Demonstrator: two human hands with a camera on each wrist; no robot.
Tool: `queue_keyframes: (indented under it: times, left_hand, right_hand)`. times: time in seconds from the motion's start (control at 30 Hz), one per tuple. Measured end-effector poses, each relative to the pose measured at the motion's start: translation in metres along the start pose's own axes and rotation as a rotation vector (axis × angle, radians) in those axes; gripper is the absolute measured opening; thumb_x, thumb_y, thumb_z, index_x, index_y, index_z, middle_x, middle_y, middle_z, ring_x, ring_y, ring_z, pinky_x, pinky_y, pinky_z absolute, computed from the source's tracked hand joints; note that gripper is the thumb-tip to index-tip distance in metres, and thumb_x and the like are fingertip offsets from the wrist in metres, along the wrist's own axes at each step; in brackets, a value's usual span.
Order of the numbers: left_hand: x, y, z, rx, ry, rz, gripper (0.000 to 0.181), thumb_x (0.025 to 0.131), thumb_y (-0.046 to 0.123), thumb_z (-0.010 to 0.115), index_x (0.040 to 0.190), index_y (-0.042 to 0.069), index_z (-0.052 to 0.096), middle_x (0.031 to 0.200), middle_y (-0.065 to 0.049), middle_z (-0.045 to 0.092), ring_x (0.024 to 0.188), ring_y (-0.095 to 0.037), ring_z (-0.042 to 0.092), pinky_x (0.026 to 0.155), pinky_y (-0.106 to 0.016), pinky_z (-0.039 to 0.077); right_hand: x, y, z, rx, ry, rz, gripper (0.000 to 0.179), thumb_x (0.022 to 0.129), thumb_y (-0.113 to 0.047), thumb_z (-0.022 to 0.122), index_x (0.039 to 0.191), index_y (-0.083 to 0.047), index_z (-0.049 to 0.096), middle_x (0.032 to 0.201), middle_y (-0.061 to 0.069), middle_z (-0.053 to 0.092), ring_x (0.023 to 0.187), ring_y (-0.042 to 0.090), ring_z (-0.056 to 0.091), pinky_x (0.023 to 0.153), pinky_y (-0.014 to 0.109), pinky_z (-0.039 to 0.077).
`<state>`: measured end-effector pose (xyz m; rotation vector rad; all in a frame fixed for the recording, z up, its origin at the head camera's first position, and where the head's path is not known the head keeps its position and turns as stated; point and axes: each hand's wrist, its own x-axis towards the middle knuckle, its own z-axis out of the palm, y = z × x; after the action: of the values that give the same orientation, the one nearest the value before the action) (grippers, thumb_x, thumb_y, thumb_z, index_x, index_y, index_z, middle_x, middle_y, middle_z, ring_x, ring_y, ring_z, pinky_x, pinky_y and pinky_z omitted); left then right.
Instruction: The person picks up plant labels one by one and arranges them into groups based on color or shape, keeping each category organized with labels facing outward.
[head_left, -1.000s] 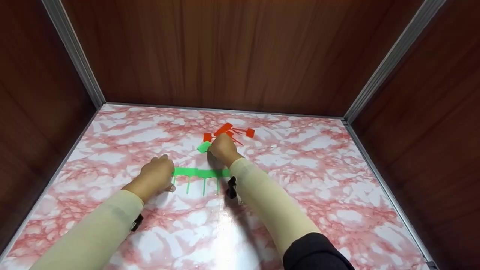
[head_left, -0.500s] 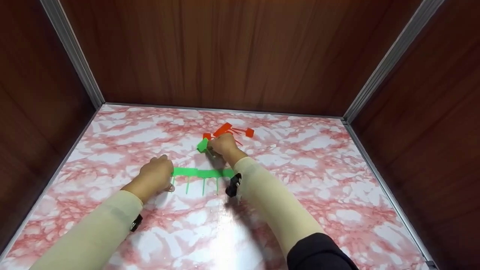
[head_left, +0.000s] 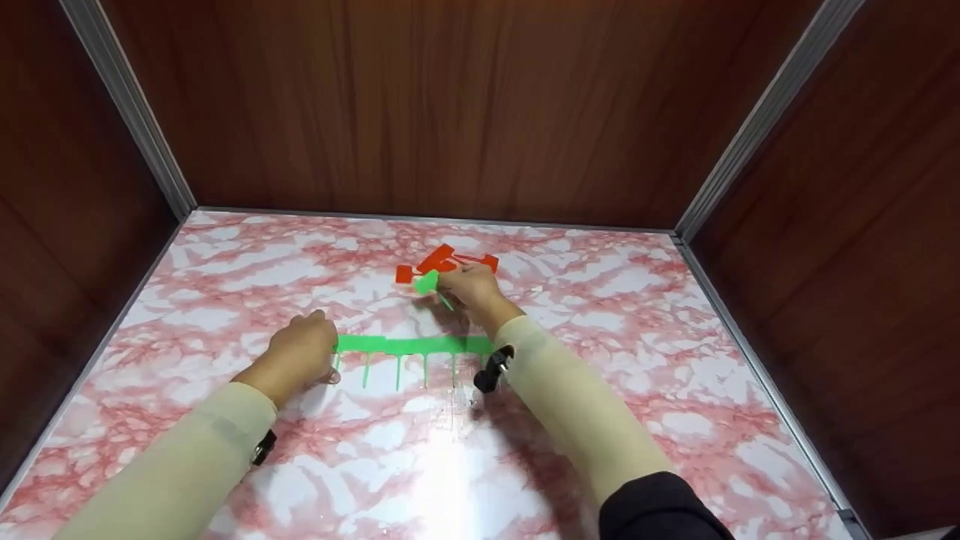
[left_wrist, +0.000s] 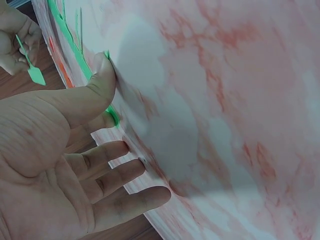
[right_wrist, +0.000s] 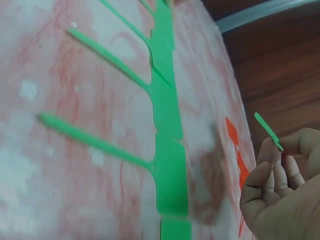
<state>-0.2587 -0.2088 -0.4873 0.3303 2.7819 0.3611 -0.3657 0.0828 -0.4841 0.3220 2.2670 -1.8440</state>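
A row of green plastic tags with thin tails lies edge to edge across the marbled table, tails pointing toward me. At its left end my left hand touches the last tag, thumb and forefinger at the green plastic, the other fingers loosely extended. Beyond the row, my right hand pinches one green tag by its head, its tail hanging down. In the right wrist view this tag shows nearly edge-on, raised over the table. My right forearm overlaps the row's right end in the head view.
Several red tags with tails lie in a loose pile just behind my right hand. Dark wood panels with metal edge strips enclose the table at the back and both sides.
My right hand has moved right and slightly up with the green tag, turning it so its tail shows. More of the row is visible. My left hand stays at the row's left end.
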Motion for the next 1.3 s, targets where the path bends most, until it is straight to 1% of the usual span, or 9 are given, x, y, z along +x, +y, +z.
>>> queue_keyframes:
  times: [0.1, 0.27, 0.43, 0.57, 0.73, 0.83, 0.97, 1.13, 1.3]
  left_hand:
    - [0.002, 0.001, 0.001, 0.036, 0.01, -0.007, 0.039, 0.085, 0.03, 0.102, 0.107, 0.004, 0.081, 0.158, -0.041, 0.053, 0.132, -0.061, 0.059, 0.094, -0.063, 0.061]
    - [0.001, 0.003, 0.0, 0.044, 0.016, -0.011, 0.044, 0.083, 0.027, 0.103, 0.113, 0.003, 0.081, 0.157, -0.04, 0.056, 0.13, -0.059, 0.06, 0.096, -0.064, 0.061]
    - [-0.001, 0.001, -0.001, 0.049, 0.016, -0.007, 0.041, 0.084, 0.024, 0.102, 0.11, 0.002, 0.08, 0.157, -0.041, 0.055, 0.131, -0.061, 0.06, 0.097, -0.065, 0.061]
    - [0.0, 0.001, -0.002, 0.064, 0.016, 0.002, 0.039, 0.083, 0.025, 0.103, 0.105, 0.004, 0.079, 0.145, -0.037, 0.061, 0.124, -0.057, 0.063, 0.092, -0.063, 0.062]
    - [0.002, 0.003, -0.002, 0.08, 0.007, 0.001, 0.037, 0.084, 0.026, 0.102, 0.1, 0.004, 0.078, 0.149, -0.04, 0.059, 0.126, -0.059, 0.062, 0.093, -0.065, 0.063]
    - [0.002, 0.004, -0.002, 0.06, -0.005, 0.003, 0.039, 0.085, 0.024, 0.101, 0.107, 0.001, 0.079, 0.158, -0.043, 0.053, 0.134, -0.064, 0.059, 0.098, -0.067, 0.062]
    - [0.0, 0.004, -0.003, 0.036, -0.015, 0.007, 0.048, 0.084, 0.023, 0.101, 0.119, -0.001, 0.079, 0.167, -0.045, 0.044, 0.142, -0.067, 0.052, 0.102, -0.068, 0.061]
    - [0.001, 0.003, -0.002, 0.054, -0.008, 0.009, 0.045, 0.085, 0.025, 0.102, 0.116, 0.001, 0.08, 0.157, -0.041, 0.054, 0.133, -0.062, 0.059, 0.097, -0.067, 0.062]
    - [-0.001, 0.004, -0.003, 0.056, -0.005, 0.003, 0.045, 0.086, 0.024, 0.101, 0.119, 0.001, 0.08, 0.168, -0.045, 0.043, 0.141, -0.066, 0.054, 0.101, -0.07, 0.061]
  right_hand:
    - [-0.001, 0.002, -0.018, 0.022, -0.025, 0.062, 0.027, 0.09, -0.01, 0.076, 0.069, -0.018, 0.06, 0.069, -0.003, 0.057, 0.066, 0.017, 0.053, 0.075, 0.037, 0.047]
    - [-0.002, 0.007, -0.046, 0.108, -0.05, 0.119, 0.013, 0.09, -0.015, 0.082, 0.09, -0.014, 0.069, 0.079, 0.0, 0.068, 0.069, 0.017, 0.058, 0.075, 0.039, 0.054]
    - [-0.005, 0.018, -0.071, 0.161, -0.037, 0.11, 0.028, 0.093, -0.021, 0.087, 0.113, -0.008, 0.073, 0.088, 0.001, 0.077, 0.072, 0.014, 0.067, 0.074, 0.035, 0.06]
    - [-0.008, 0.028, -0.091, 0.199, -0.017, 0.08, 0.016, 0.097, -0.018, 0.083, 0.104, -0.004, 0.078, 0.087, 0.003, 0.079, 0.074, 0.013, 0.071, 0.07, 0.029, 0.063]
    - [-0.018, 0.038, -0.114, 0.185, -0.007, 0.051, 0.011, 0.101, -0.015, 0.075, 0.095, -0.006, 0.078, 0.086, 0.001, 0.08, 0.07, 0.01, 0.07, 0.07, 0.028, 0.061]
    - [-0.025, 0.043, -0.126, 0.151, 0.004, 0.05, 0.011, 0.101, -0.017, 0.074, 0.098, -0.007, 0.077, 0.089, 0.0, 0.08, 0.073, 0.009, 0.071, 0.073, 0.028, 0.062]
    - [-0.031, 0.053, -0.137, 0.144, 0.017, 0.059, 0.012, 0.101, -0.016, 0.074, 0.104, -0.004, 0.074, 0.09, 0.002, 0.08, 0.072, 0.01, 0.072, 0.07, 0.028, 0.06]
    - [-0.039, 0.064, -0.148, 0.144, 0.02, 0.054, 0.013, 0.102, -0.013, 0.074, 0.106, -0.001, 0.071, 0.086, 0.005, 0.08, 0.069, 0.012, 0.073, 0.069, 0.026, 0.061]
    - [-0.048, 0.074, -0.157, 0.071, 0.039, 0.033, 0.013, 0.097, -0.012, 0.076, 0.103, 0.0, 0.077, 0.082, 0.003, 0.082, 0.068, 0.01, 0.073, 0.063, 0.025, 0.057]
